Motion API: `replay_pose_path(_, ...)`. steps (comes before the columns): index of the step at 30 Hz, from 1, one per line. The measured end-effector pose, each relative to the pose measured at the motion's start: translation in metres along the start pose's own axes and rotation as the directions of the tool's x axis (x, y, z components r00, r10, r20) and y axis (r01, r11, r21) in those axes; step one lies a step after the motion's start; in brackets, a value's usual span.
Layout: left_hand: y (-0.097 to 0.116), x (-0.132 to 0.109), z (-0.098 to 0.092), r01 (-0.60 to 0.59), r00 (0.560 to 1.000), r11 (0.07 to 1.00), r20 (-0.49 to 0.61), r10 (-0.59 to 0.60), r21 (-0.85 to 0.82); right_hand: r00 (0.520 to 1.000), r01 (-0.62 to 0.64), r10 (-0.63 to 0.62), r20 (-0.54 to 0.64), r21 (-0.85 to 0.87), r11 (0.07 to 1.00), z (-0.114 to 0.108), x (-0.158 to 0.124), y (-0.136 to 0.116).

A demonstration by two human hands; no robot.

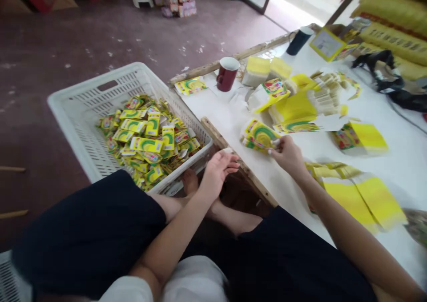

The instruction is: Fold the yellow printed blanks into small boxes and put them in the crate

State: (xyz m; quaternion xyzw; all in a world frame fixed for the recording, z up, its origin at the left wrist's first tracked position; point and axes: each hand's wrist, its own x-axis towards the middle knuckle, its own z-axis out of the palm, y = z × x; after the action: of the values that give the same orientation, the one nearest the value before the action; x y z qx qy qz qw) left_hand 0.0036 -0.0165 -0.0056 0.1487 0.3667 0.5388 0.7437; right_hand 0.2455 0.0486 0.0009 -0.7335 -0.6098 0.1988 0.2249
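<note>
My right hand (289,156) is over the white table, its thumb and fingers closed at the right end of a small pile of flat yellow-and-green printed cartons (259,134). White covers show on its fingertips. My left hand (220,169) hovers by the table's wooden edge (218,135), fingers stretched and slightly apart, with nothing visible in it; something white caps one fingertip. To its left, a white plastic crate (80,98) holds a heap of small folded yellow cartons (147,145).
Stacks of yellow card (363,195) lie right of my right arm, and more yellow cartons (293,108) spread beyond it. A red mug (227,77) and a dark mug (299,42) stand along the far edge. Yellow sacks (393,39) are piled at the back right.
</note>
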Motion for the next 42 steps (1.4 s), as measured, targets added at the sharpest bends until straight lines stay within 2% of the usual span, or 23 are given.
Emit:
replay_pose_path(2, -0.007, -0.002, 0.002, -0.062, 0.997, 0.998, 0.039, 0.063, -0.024, 0.995, 0.091, -0.095, 0.023, 0.139, 0.986, -0.002, -0.010, -0.014)
replay_pose_path(4, -0.011, -0.003, 0.005, -0.177, 0.983, 0.983, 0.044, 0.179, -0.047, 0.957, 0.207, -0.249, 0.150, 0.251, 0.946, -0.002, -0.025, -0.036)
replay_pose_path(6, -0.010, -0.005, 0.006, -0.250, 0.967, 0.968, 0.038, 0.251, -0.035, 0.839, 0.255, -0.402, 0.365, 0.389, 0.885, 0.002, -0.044, -0.063)
replay_pose_path(8, -0.006, -0.006, 0.006, -0.289, 0.957, 0.957, -0.027, 0.289, 0.003, 0.721, 0.159, -0.482, 0.499, 0.558, 0.815, 0.011, -0.063, -0.087)
replay_pose_path(10, -0.001, -0.007, 0.003, -0.346, 0.927, 0.937, -0.140, 0.349, 0.047, 0.684, 0.073, -0.510, 0.522, 0.647, 0.759, 0.023, -0.078, -0.103)
replay_pose_path(12, 0.001, -0.006, -0.002, -0.405, 0.884, 0.908, -0.206, 0.419, 0.110, 0.706, 0.079, -0.500, 0.501, 0.646, 0.760, 0.033, -0.087, -0.108)
replay_pose_path(14, 0.000, -0.005, -0.007, -0.431, 0.865, 0.879, -0.184, 0.467, 0.206, 0.740, 0.114, -0.471, 0.480, 0.600, 0.792, 0.039, -0.087, -0.105)
replay_pose_path(17, -0.003, -0.003, -0.011, -0.453, 0.863, 0.833, -0.076, 0.499, 0.318, 0.777, 0.086, -0.436, 0.455, 0.609, 0.789, 0.035, -0.077, -0.095)
replay_pose_path(20, 0.000, -0.001, -0.007, -0.437, 0.890, 0.862, -0.011, 0.455, 0.255, 0.831, 0.081, -0.402, 0.385, 0.631, 0.772, 0.020, -0.063, -0.085)
replay_pose_path(23, 0.008, -0.003, -0.002, -0.398, 0.914, 0.896, 0.008, 0.405, 0.194, 0.884, 0.214, -0.396, 0.247, 0.540, 0.814, 0.006, -0.052, -0.075)
replay_pose_path(25, 0.017, -0.006, -0.001, -0.444, 0.893, 0.872, 0.025, 0.449, 0.205, 0.879, 0.392, -0.463, 0.118, 0.374, 0.840, -0.003, -0.048, -0.069)
replay_pose_path(27, 0.028, -0.009, -0.003, -0.533, 0.840, 0.795, 0.076, 0.537, 0.290, 0.811, 0.579, -0.585, 0.016, 0.127, 0.805, -0.010, -0.046, -0.065)
replay_pose_path(29, 0.039, -0.012, -0.006, -0.580, 0.803, 0.664, 0.195, 0.563, 0.471, 0.687, 0.725, -0.727, 0.009, -0.074, 0.684, -0.017, -0.048, -0.065)
replay_pose_path(31, 0.046, -0.014, -0.009, -0.551, 0.828, 0.515, 0.354, 0.435, 0.656, 0.545, 0.836, -0.835, 0.071, -0.121, 0.535, -0.020, -0.052, -0.069)
replay_pose_path(33, 0.046, -0.016, -0.009, -0.498, 0.867, 0.423, 0.426, 0.258, 0.757, 0.471, 0.881, -0.878, 0.085, -0.085, 0.465, -0.020, -0.057, -0.074)
replay_pose_path(34, 0.044, -0.016, -0.008, -0.476, 0.879, 0.402, 0.425, 0.215, 0.782, 0.486, 0.873, -0.873, 0.039, -0.071, 0.483, -0.019, -0.060, -0.077)
replay_pose_path(35, 0.040, -0.017, -0.007, -0.464, 0.886, 0.385, 0.414, 0.209, 0.798, 0.535, 0.843, -0.844, -0.029, -0.053, 0.536, -0.018, -0.062, -0.079)
replay_pose_path(37, 0.030, -0.017, -0.005, -0.474, 0.875, 0.337, 0.392, 0.286, 0.813, 0.699, 0.714, -0.702, -0.137, 0.078, 0.696, -0.014, -0.065, -0.083)
replay_pose_path(38, 0.026, -0.017, -0.005, -0.497, 0.855, 0.301, 0.400, 0.330, 0.814, 0.795, 0.605, -0.596, -0.110, 0.222, 0.765, -0.011, -0.066, -0.085)
replay_pose_path(39, 0.021, -0.016, -0.005, -0.526, 0.830, 0.258, 0.423, 0.364, 0.810, 0.874, 0.449, -0.486, -0.009, 0.398, 0.800, -0.009, -0.067, -0.087)
replay_pose_path(40, 0.017, -0.016, -0.006, -0.557, 0.802, 0.213, 0.453, 0.390, 0.803, 0.909, 0.244, -0.388, 0.151, 0.562, 0.790, -0.006, -0.067, -0.088)
replay_pose_path(41, 0.013, -0.015, -0.007, -0.582, 0.775, 0.166, 0.481, 0.410, 0.796, 0.891, 0.020, -0.319, 0.322, 0.675, 0.738, -0.003, -0.068, -0.090)
replay_pose_path(42, 0.011, -0.014, -0.008, -0.600, 0.751, 0.119, 0.506, 0.424, 0.791, 0.840, -0.181, -0.280, 0.465, 0.726, 0.663, -0.001, -0.068, -0.092)
